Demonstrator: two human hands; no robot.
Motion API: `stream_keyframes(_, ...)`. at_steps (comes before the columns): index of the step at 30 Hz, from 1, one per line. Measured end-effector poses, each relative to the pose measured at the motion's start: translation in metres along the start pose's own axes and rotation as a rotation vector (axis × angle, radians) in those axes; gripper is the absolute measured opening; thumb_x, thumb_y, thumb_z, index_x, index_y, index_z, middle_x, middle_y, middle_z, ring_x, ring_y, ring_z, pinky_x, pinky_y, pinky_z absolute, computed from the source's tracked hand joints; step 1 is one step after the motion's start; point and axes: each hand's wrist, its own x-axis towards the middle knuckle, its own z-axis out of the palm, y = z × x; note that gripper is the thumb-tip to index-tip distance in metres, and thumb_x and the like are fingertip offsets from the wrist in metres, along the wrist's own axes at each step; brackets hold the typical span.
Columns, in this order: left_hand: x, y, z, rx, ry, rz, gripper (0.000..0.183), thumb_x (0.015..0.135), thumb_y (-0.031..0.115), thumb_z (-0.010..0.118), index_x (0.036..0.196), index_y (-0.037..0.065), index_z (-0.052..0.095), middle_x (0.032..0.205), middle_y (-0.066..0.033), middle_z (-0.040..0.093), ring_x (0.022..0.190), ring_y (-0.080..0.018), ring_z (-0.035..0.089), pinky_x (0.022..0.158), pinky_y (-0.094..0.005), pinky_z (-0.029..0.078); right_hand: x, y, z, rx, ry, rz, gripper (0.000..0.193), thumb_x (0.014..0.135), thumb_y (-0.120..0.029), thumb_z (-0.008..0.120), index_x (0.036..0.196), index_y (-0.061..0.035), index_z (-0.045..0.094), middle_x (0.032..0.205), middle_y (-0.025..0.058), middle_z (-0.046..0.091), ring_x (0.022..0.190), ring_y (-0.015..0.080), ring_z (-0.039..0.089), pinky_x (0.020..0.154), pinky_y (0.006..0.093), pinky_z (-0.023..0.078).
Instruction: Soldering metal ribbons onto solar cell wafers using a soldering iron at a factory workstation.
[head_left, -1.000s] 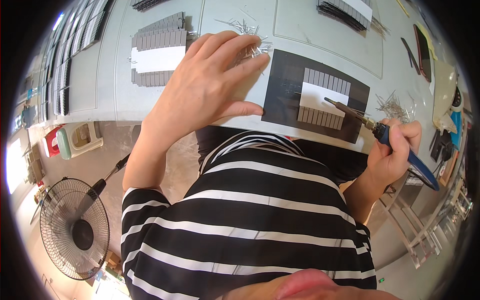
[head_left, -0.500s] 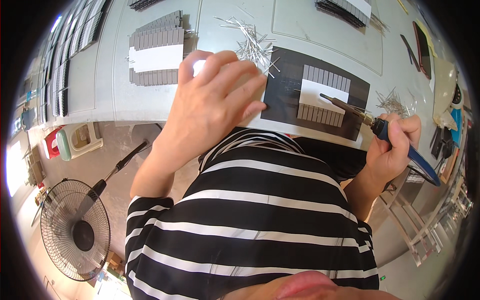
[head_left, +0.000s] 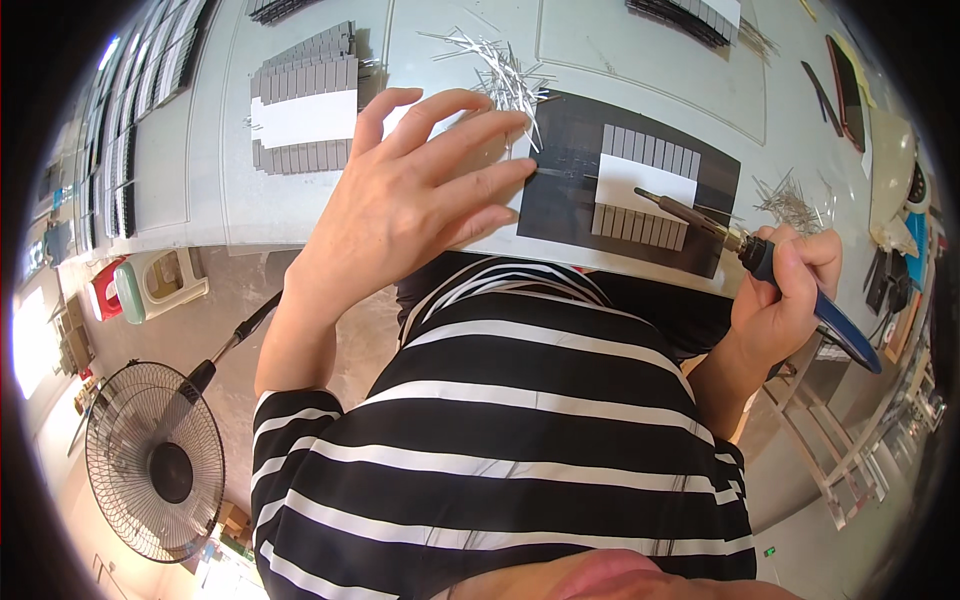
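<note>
Two hands, right hand (head_left: 785, 295) gripping soldering iron (head_left: 760, 260), left hand (head_left: 420, 200) open, empty, above wire strips (head_left: 505, 70).

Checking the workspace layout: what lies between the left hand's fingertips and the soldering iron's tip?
In the head view, the dark mat spans that stretch from the left hand to the soldering iron, bearing a row of grey strips with a white band.

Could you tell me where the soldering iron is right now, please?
In the head view, the soldering iron is at the right, gripped in the right hand, its tip over the grey strip panel on the dark mat.
</note>
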Motion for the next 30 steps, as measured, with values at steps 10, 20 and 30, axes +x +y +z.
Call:
stream_keyframes(10, -0.004, 0.015, 0.006, 0.087, -0.07, 0.03, 0.059, 0.08, 0.056, 0.063, 0.128, 0.022, 0.064, 0.136, 0.0025, 0.057, 0.122, -0.0245, 0.05, 0.106, -0.0454, 0.03, -0.001, 0.002, 0.008, 0.137, 0.007, 0.012, 0.019, 0.085, 0.006, 0.054, 0.075, -0.0036, 0.041, 0.056, -0.0019, 0.034, 0.048, 0.0041, 0.024, 0.048, 0.0232, 0.019)
stream_keyframes(20, -0.006, 0.033, 0.012, 0.13, 0.083, -0.102, 0.062, 0.085, 0.063, 0.056, 0.125, 0.017, 0.066, 0.125, 0.0019, 0.062, 0.114, -0.0222, 0.05, 0.101, -0.0408, 0.028, -0.001, 0.005, 0.01, 0.159, -0.028, -0.023, 0.019, 0.084, 0.007, 0.056, 0.078, -0.0029, 0.042, 0.057, -0.0013, 0.038, 0.05, 0.0035, 0.026, 0.049, 0.0233, 0.019)
stream_keyframes(30, -0.014, 0.034, 0.014, 0.205, -0.002, -0.05, 0.068, 0.079, 0.065, 0.061, 0.127, 0.018, 0.066, 0.124, 0.0052, 0.062, 0.113, -0.0205, 0.048, 0.102, -0.0402, 0.026, -0.002, 0.005, 0.015, 0.159, -0.034, -0.009, 0.021, 0.084, 0.007, 0.058, 0.077, -0.0036, 0.041, 0.059, -0.0008, 0.04, 0.053, 0.0034, 0.028, 0.049, 0.0234, 0.02)
